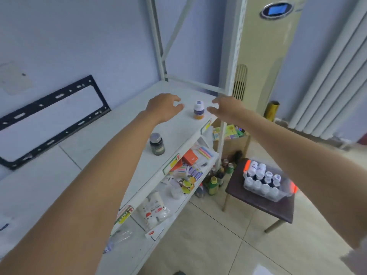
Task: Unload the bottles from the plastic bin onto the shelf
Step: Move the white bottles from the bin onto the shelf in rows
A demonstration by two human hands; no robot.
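A white-capped bottle with a blue and orange label [199, 110] stands upright on the white shelf top [123, 147], near its front edge. My left hand [162, 107] hovers just left of it and my right hand [226, 109] just right of it; both have fingers apart, hold nothing and are not touching the bottle. A dark bottle with a grey cap [156, 144] stands on the same shelf, closer to me, under my left forearm. The clear plastic bin [278, 195] with orange handles sits on a dark stool at the lower right and holds several white-capped bottles [262, 171].
A black metal bracket [51, 120] leans against the wall behind the shelf. Lower shelves carry packets and bags [188, 171]. Bottles and cans [216, 179] stand on the tiled floor beside the dark stool [258, 205]. A tall air conditioner [266, 56] and a radiator [327, 86] stand at the right.
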